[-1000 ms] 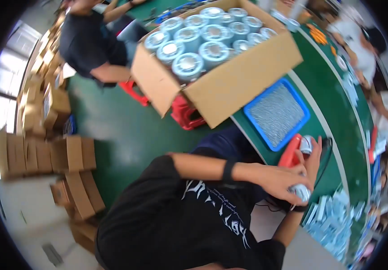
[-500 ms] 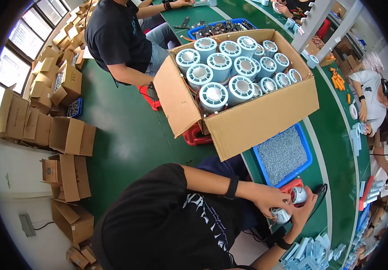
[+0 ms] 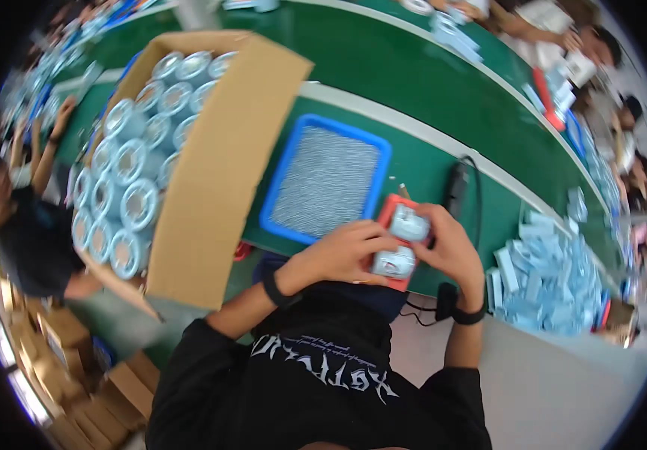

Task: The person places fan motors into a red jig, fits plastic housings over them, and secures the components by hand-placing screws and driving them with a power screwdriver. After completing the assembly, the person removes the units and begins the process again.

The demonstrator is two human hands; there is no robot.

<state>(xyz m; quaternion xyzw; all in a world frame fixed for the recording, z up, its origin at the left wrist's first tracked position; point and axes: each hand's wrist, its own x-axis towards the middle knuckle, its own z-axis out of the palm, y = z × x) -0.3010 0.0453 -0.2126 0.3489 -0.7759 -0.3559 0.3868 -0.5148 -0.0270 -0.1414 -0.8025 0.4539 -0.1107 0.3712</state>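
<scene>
Two small rounded pale-blue housings sit side by side on a red holder (image 3: 398, 284) at the table's near edge. My left hand (image 3: 342, 253) comes in from the left, its fingers closed on the nearer housing (image 3: 394, 262). Curled round the right side of the farther housing (image 3: 409, 223) is my right hand (image 3: 449, 244), with its thumb close to the gap between the two. Fingers cover part of both housings, and motion blur softens their detail.
Left of the holder lies a blue tray (image 3: 383, 169) of small grey metal pieces. Beyond it stands a cardboard box (image 3: 211, 172) of pale-blue cylinders (image 3: 139, 202). A dark corded handheld tool (image 3: 454, 187) lies right of the holder, near piled pale-blue pieces (image 3: 548, 281). Other people sit around.
The view has swung round, so the box now appears at the left. The nearer housing, earlier held at the holder's near side, now rests on the holder; both hands stay close around the housings.
</scene>
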